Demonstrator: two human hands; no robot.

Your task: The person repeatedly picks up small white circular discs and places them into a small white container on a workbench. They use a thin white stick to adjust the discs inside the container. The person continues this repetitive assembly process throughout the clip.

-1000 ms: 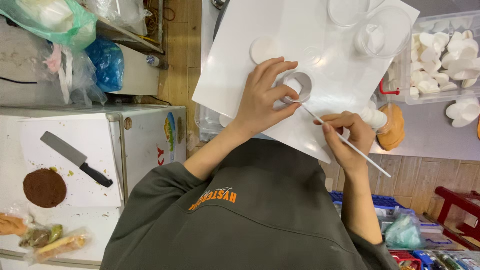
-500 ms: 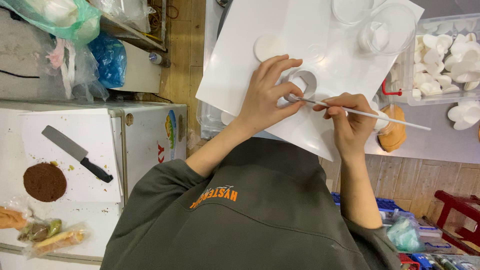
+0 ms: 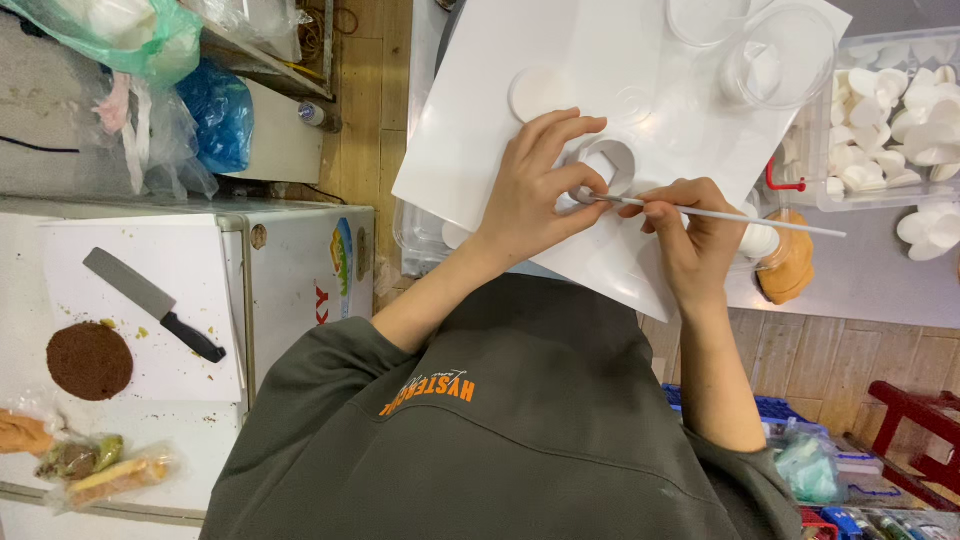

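**Asker:** Looking down from the head camera, what are the hands doing?

**Describer:** Both hands meet over a large white flat board [image 3: 480, 150]. The left hand [image 3: 535, 190] curls its fingers around a small white ring-shaped piece [image 3: 607, 165] lying on the board, steadying it at the rim. The right hand [image 3: 690, 235] pinches a thin white stick tool [image 3: 720, 212] like a pen, with its tip resting at the ring's near edge and its long end pointing away to the right.

**Asker:** What sits around them?

**Describer:** A flat white disc [image 3: 540, 92] lies on the board just beyond the left hand. Clear round plastic cups [image 3: 775, 60] stand at the board's far right, beside a clear tub of white moulded pieces [image 3: 900, 110]. Well apart on the left, a black-handled cleaver [image 3: 150, 303] and a round brown cake layer [image 3: 89, 360] rest on a white counter [image 3: 150, 250].

**Asker:** How would this step be done well?

**Describer:** In my judgement, a light left-hand hold keeps the soft ring from deforming, while short, gentle strokes with the tool, gripped close to its tip, give the most control.
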